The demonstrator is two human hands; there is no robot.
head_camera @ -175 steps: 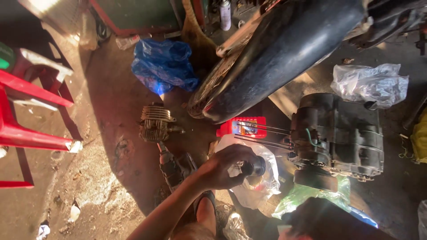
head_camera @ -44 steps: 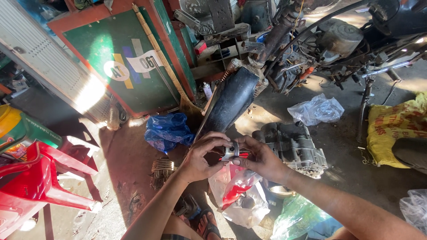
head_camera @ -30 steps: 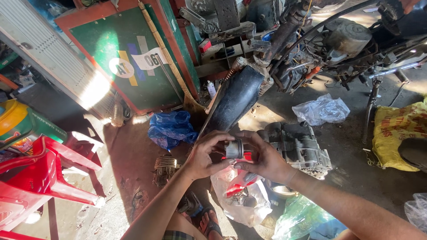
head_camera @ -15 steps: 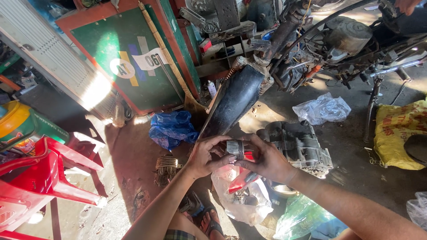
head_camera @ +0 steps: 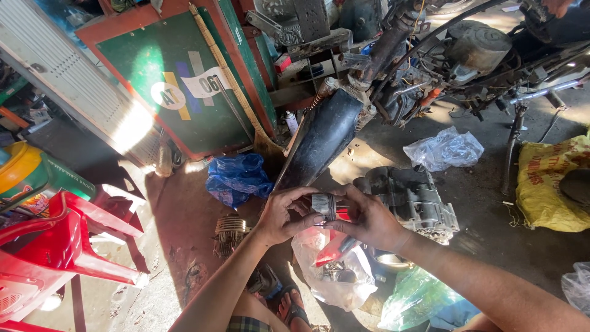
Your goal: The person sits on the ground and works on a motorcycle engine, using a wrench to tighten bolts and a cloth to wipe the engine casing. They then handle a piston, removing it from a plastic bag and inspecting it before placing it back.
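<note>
Still both hands [head_camera: 332,216] clasped around the small metal cylinder [head_camera: 324,206], perhaps slightly lower than before; red packet [head_camera: 335,246] beneath.

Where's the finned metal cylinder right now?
The finned metal cylinder sits on the floor, left of the left hand, below the crumpled blue plastic bag.

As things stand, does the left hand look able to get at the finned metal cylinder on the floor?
Probably yes: the finned cylinder lies just below the left hand, nothing between, though that hand holds a small metal part.
</note>
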